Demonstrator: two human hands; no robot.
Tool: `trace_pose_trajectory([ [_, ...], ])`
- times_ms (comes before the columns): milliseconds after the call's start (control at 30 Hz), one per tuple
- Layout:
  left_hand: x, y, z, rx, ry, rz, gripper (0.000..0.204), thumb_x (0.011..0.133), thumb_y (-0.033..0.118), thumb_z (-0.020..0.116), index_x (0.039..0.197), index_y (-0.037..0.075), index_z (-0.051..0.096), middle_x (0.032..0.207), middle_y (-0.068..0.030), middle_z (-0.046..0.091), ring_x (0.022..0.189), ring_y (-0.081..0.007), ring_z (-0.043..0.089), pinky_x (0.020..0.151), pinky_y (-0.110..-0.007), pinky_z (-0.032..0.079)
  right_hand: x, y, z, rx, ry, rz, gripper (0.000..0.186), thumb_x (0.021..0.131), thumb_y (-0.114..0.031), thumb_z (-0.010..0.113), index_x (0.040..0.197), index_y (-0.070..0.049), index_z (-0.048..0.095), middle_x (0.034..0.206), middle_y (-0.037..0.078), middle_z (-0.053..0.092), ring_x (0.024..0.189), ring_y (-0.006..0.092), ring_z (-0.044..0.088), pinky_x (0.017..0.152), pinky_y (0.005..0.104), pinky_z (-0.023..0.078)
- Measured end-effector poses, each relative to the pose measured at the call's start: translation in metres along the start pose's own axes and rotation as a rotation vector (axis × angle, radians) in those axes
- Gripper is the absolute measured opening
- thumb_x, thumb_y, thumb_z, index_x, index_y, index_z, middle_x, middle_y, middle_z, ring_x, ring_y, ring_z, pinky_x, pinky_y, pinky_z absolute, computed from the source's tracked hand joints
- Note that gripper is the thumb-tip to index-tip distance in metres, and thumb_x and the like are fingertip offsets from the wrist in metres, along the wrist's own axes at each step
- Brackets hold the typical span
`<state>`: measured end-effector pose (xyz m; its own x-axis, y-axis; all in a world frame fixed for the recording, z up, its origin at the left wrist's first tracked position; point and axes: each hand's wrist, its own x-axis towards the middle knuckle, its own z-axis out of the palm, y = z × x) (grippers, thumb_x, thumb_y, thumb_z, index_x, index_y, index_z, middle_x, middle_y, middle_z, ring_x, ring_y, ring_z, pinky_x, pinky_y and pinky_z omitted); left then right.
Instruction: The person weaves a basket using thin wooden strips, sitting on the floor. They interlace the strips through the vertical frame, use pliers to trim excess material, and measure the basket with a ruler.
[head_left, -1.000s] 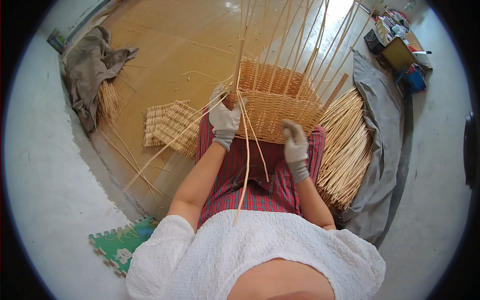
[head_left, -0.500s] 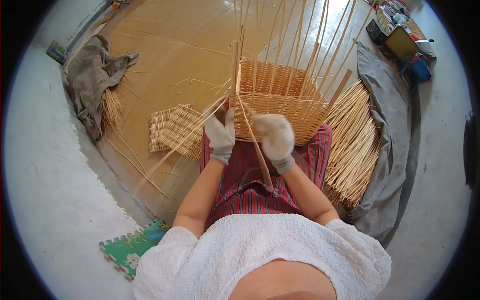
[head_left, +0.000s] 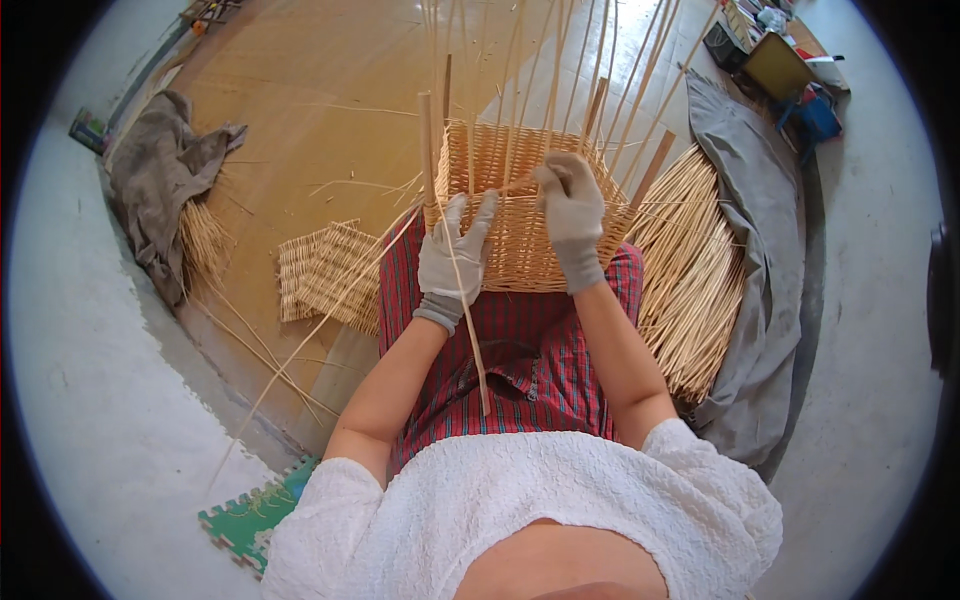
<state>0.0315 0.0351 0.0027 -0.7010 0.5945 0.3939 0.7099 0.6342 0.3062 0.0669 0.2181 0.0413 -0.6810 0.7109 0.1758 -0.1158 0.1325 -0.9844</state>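
A woven wicker basket [head_left: 520,268] rests on my lap, with tall stakes [head_left: 554,75] rising from it and thicker posts [head_left: 427,140] at the corners. My gloved left hand [head_left: 455,250] lies against the basket's near-left side, fingers apart and reaching up to the rim. My gloved right hand [head_left: 572,210] is closed at the rim right of it, pinching a thin strand [head_left: 516,185] that runs toward my left fingertips. A long loose strand [head_left: 473,340] hangs down over my left hand onto the striped lap cloth.
Two flat woven panels [head_left: 320,280] lie at left. Loose reeds [head_left: 205,235] poke from beneath a grey-brown cloth [head_left: 155,180]. A large reed bundle [head_left: 685,290] and grey sheet [head_left: 750,250] lie at right. A green foam mat [head_left: 240,525] is low left; assorted containers [head_left: 810,115] stand back right.
My right hand has swept inward, then risen to the rim with a closed pinch. My left hand has shifted across the basket front, and the hanging strands have swung.
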Motion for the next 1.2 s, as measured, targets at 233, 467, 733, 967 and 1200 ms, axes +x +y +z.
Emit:
trace_pose_trajectory([
  [233, 0.015, 0.016, -0.003, 0.104, -0.071, -0.083, 0.078, 0.086, 0.022, 0.078, 0.157, 0.029, 0.046, 0.142, -0.0180, 0.048, 0.117, -0.0380, 0.060, 0.096, -0.047, 0.054, 0.048, -0.049, 0.036, -0.268, 0.050, -0.370, 0.062, 0.099, -0.003, 0.057, 0.157, -0.016, 0.039, 0.116, 0.017, 0.074, 0.087, 0.0309, 0.074, 0.073, 0.0359, 0.059],
  [467, 0.011, 0.005, 0.015, 0.100, 0.109, 0.081, 0.078, 0.086, 0.021, 0.079, 0.157, 0.026, 0.046, 0.140, -0.0158, 0.049, 0.120, -0.0376, 0.058, 0.100, -0.046, 0.052, -0.031, 0.028, -0.071, 0.197, 0.031, 0.186, 0.021, 0.105, -0.007, 0.056, 0.124, 0.000, 0.061, 0.104, 0.012, 0.076, 0.085, 0.0144, 0.070, 0.076, 0.0287, 0.056],
  [733, 0.043, 0.076, 0.037, -0.062, -0.155, 0.035, 0.088, 0.087, 0.021, 0.078, 0.163, 0.026, 0.032, 0.133, -0.0147, 0.051, 0.109, -0.0339, 0.067, 0.087, -0.046, 0.058, 0.055, -0.018, -0.038, -0.653, 0.086, -0.382, 0.053, 0.096, -0.004, 0.058, 0.145, -0.022, 0.060, 0.118, 0.019, 0.073, 0.105, 0.0343, 0.071, 0.093, 0.0348, 0.055],
  [967, 0.033, 0.059, 0.055, -0.323, -0.131, -0.093, 0.061, 0.092, 0.012, 0.075, 0.148, 0.021, 0.054, 0.135, -0.0113, 0.053, 0.111, -0.0280, 0.067, 0.087, -0.041, 0.057, -0.048, 0.038, -0.148, -0.043, 0.208, -0.190, 0.061, 0.090, 0.014, 0.044, 0.144, -0.011, 0.059, 0.104, 0.008, 0.076, 0.074, 0.0142, 0.067, 0.067, 0.0292, 0.057],
  [1200, -0.008, 0.016, 0.029, -0.616, 0.455, -0.395, 0.018, 0.091, 0.006, 0.076, 0.108, 0.004, 0.069, 0.110, -0.0117, 0.063, 0.107, -0.0304, 0.058, 0.100, -0.043, 0.050, -0.107, -0.007, -0.034, -0.307, -0.356, -0.387, 0.028, 0.090, -0.006, 0.070, 0.117, -0.013, 0.076, 0.100, 0.011, 0.076, 0.081, 0.0258, 0.074, 0.070, 0.0364, 0.060],
])
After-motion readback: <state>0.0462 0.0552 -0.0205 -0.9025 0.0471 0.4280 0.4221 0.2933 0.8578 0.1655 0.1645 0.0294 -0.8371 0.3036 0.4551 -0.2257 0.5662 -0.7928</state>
